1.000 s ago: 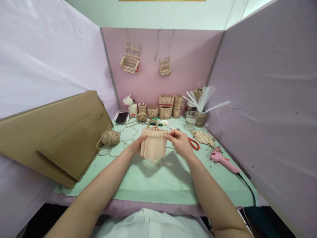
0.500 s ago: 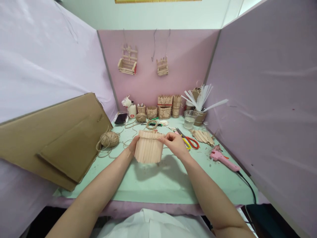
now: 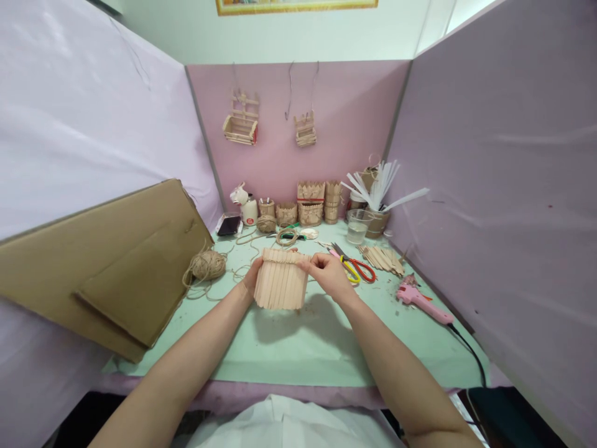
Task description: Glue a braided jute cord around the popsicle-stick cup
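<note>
Above the middle of the table I hold a pot-shaped piece made of pale craft sticks (image 3: 281,287), standing side by side. A thin band of braided twine (image 3: 285,259) runs across it just below its upper edge. My left hand (image 3: 252,277) grips the left side, its fingers mostly hidden behind the sticks. At the upper right edge, the thumb and forefinger of my right hand (image 3: 323,269) pinch the end of the braided twine. The inside and far side of the piece are hidden from view.
A ball of twine (image 3: 208,264) lies left, beside a leaning cardboard sheet (image 3: 125,274). To the right are scissors (image 3: 361,270), loose craft sticks (image 3: 381,259) and a pink glue gun (image 3: 424,301) with a cord. A water cup (image 3: 357,231) and several stick pots (image 3: 310,213) stand behind.
The view has tipped up slightly, so everything sits a little lower. Both hands keep their hold on the stick piece, with hardly any movement.
</note>
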